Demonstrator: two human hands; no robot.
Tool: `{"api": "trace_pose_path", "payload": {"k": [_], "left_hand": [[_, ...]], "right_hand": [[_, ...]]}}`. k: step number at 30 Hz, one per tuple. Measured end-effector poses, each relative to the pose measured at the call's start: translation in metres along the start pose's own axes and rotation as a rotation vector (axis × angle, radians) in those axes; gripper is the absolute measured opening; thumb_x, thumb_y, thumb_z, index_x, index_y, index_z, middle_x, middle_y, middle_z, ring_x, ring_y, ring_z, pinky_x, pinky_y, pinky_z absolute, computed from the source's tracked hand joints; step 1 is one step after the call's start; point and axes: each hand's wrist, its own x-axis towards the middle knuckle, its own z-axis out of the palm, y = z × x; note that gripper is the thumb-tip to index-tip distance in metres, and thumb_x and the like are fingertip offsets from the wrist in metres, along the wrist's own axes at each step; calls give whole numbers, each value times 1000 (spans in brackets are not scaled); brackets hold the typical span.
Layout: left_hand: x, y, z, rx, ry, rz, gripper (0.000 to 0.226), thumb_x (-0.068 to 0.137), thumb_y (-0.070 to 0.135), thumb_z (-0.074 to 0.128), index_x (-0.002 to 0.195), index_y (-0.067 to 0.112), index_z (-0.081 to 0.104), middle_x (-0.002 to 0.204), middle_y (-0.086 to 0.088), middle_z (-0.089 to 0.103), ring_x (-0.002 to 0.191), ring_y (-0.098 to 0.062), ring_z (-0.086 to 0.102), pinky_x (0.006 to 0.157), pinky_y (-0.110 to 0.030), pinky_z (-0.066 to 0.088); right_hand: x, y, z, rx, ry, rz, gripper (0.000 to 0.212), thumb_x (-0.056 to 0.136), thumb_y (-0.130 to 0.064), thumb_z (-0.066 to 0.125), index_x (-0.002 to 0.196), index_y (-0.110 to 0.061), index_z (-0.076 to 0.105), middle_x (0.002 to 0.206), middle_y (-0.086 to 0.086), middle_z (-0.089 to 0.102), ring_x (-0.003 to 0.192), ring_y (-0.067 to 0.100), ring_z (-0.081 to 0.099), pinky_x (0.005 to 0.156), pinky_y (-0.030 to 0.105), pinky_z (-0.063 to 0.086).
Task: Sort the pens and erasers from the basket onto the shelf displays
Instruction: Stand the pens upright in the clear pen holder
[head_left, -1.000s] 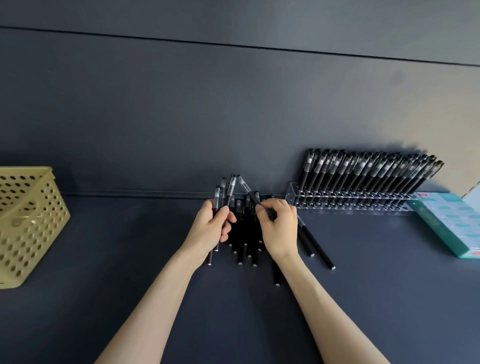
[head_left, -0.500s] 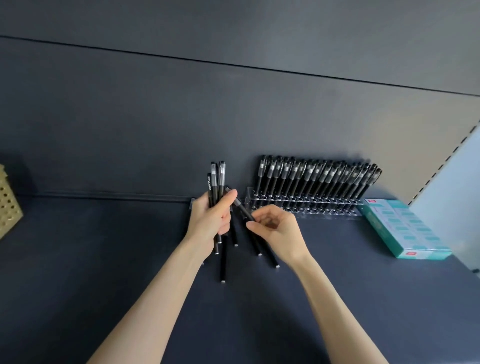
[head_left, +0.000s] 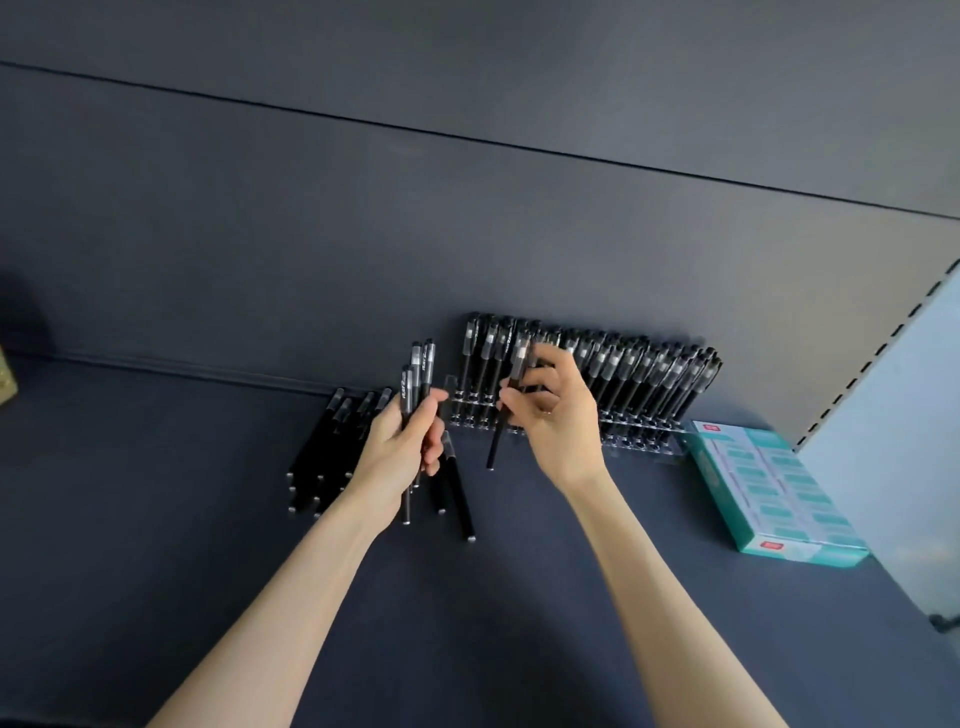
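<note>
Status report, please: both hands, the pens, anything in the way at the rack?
Left hand grips several pens. Right hand pinches single pen in front of pen rack. Loose pens lie on shelf; no obstacle seen.

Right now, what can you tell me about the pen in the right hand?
The pen is slim, with a black, plastic-looking barrel and a clear, silvery cap end. The right hand pinches it around the middle, almost upright, cap end up and leaning slightly right. It hangs in front of the left end of the clear rack.
</note>
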Motion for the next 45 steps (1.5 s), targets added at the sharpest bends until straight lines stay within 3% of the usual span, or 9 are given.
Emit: {"api": "trace_pose_path", "payload": {"k": [3, 7, 13, 16, 24, 31, 36, 39, 45], "left_hand": [[3, -2, -2, 37, 8, 36, 18, 100, 23, 45, 107, 15, 59, 60, 0, 46, 46, -10, 38, 44, -24, 35], [4, -4, -7, 27, 24, 14, 18, 99, 28, 45, 107, 18, 59, 59, 2, 44, 46, -10, 33, 43, -24, 29], [1, -5, -6, -11, 5, 15, 19, 99, 29, 45, 105, 18, 59, 57, 3, 43, 45, -9, 33, 41, -22, 30], [1, -5, -5, -28, 2, 19, 18, 99, 29, 44, 105, 19, 58, 57, 3, 43, 45, -9, 34, 41, -22, 31], [3, -6, -7, -48, 15, 8, 18, 98, 31, 46, 105, 19, 59, 57, 3, 42, 45, -9, 33, 42, -23, 31], [0, -7, -5, -37, -46, -7, 17, 99, 27, 45, 104, 18, 59, 57, 3, 45, 45, -9, 34, 42, -23, 31], [-4, -5, -3, 4, -222, -25, 22, 99, 27, 46, 104, 11, 61, 57, 0, 47, 44, -11, 34, 42, -25, 31], [-7, -5, -1, 36, -292, -37, 25, 99, 27, 46, 105, 8, 61, 57, -1, 50, 43, -12, 36, 42, -26, 33], [-7, -7, 1, 37, -269, -78, 23, 98, 25, 48, 103, 4, 58, 61, 0, 51, 41, -10, 34, 40, -23, 24]], "right_hand": [[16, -9, 6, -33, 75, -82, 65, 86, -2, 64, 137, -30, 36, 92, -8, 52, 72, 25, 60, 71, 31, 56], [34, -12, 21, -41, 158, -144, 54, 86, -4, 64, 131, -24, 43, 92, -1, 56, 72, 26, 63, 73, 30, 55], [41, -8, 38, -114, 198, -227, 44, 86, -3, 64, 125, -14, 47, 82, -7, 55, 68, 0, 57, 68, 11, 46], [43, -4, 42, -153, 193, -231, 42, 87, -4, 63, 125, -14, 48, 84, -15, 52, 73, -6, 56, 71, 14, 50], [40, 10, 48, -357, 179, -322, 28, 87, -6, 64, 114, -8, 61, 84, 3, 63, 71, 20, 61, 68, 42, 54], [39, 10, 44, -450, 214, -336, 23, 86, -10, 64, 110, -10, 64, 82, 2, 62, 66, 18, 58, 61, 38, 53], [13, -11, 31, -64, 47, -64, 22, 85, -22, 68, 106, -15, 63, 80, -5, 65, 69, 2, 58, 65, 12, 44], [5, -13, 25, 69, -69, 18, 24, 82, -17, 71, 105, -15, 62, 77, -2, 67, 62, 3, 62, 61, 13, 47], [5, -10, 15, 185, 16, 45, 27, 89, -9, 62, 113, -18, 59, 87, 4, 70, 76, 14, 67, 76, 29, 56]]}}
